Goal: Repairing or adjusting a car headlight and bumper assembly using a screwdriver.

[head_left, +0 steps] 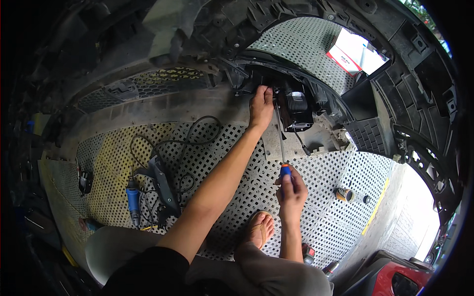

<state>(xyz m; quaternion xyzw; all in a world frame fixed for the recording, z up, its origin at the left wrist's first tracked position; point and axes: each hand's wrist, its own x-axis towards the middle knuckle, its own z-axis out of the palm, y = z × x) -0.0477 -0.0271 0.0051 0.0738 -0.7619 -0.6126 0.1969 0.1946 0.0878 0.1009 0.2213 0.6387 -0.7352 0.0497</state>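
My right hand is closed round the blue and orange handle of a long-shafted screwdriver. The shaft points up and away from me, and its tip ends near my left hand. That hand's fingers are curled together at the left side of a black, finned, box-shaped unit; what they pinch is hidden. The unit sits against the inner side of a black car bumper, beside a round opening. A short black cable with a plug hangs from its underside.
A blue power tool, a dark curved plastic part and a looping black cable lie on the perforated floor to the left. A small can lies at the right. A white and red box shows beyond the opening.
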